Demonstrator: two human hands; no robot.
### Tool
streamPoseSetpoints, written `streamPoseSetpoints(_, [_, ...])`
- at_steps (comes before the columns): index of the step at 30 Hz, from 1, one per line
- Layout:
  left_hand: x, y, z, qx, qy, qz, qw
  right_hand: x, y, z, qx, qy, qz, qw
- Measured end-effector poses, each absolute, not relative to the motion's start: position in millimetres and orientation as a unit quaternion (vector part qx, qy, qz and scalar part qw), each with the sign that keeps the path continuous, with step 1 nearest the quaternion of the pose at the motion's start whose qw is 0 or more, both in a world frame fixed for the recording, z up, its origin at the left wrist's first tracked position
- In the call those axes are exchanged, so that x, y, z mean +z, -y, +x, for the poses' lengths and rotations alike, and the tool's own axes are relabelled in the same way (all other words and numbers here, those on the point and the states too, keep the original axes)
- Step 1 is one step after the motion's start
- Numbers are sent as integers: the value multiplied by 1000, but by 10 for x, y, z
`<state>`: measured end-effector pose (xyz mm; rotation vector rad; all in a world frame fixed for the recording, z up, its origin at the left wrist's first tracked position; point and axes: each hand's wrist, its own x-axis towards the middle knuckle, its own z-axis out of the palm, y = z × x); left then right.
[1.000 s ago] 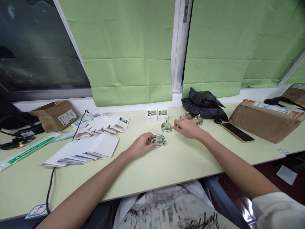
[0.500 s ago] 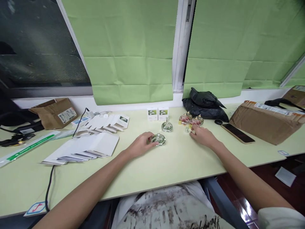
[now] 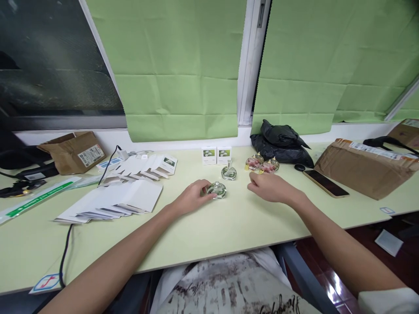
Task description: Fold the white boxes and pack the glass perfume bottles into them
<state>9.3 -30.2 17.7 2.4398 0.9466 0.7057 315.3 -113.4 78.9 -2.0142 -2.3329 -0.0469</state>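
My left hand is closed round the left side of a clear glass perfume bottle with pale green contents, which stands on the table. My right hand hovers to the right of it, fingers curled together; whatever they hold is hidden. A second green perfume bottle stands upright just behind the first. Two small white boxes with green flower pictures stand side by side at the back. Beyond my right hand are pink perfume bottles with gold tops and small gold pieces beside them.
Fanned white flat cartons lie at left, beside a black cable. An opened brown box stands behind them. Black plastic bags, a phone and a large brown carton are at right.
My right hand has moved left and toward me, its fingers curling in. The small clear piece formerly at its fingertips no longer shows. My left hand keeps its place at the bottle.
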Motion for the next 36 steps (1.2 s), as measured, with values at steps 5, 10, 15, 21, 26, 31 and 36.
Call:
streamPoseSetpoints(5, [180,305,87,262,-342,877,214,981,966,2632,-97,766,-625,115])
streamPoseSetpoints(10, [185,302,68,269,-352,871,212,999,690,2365,-143,756,-596,229])
streamPoseSetpoints(15, [190,294,60,263,-350,873,213,772,411,2343,-141,798,-500,305])
streamPoseSetpoints(21, [187,272,52,263,-352,875,203,432,329,2433,-77,819,-416,387])
streamPoseSetpoints(26, [203,270,45,260,-351,875,207,356,390,2478,-21,784,-427,451])
streamPoseSetpoints(31, [193,249,38,266,-352,875,197,328,392,2476,-7,797,-431,423])
streamPoseSetpoints(36, [166,217,23,276,-359,874,177,335,395,2481,-12,810,-421,407])
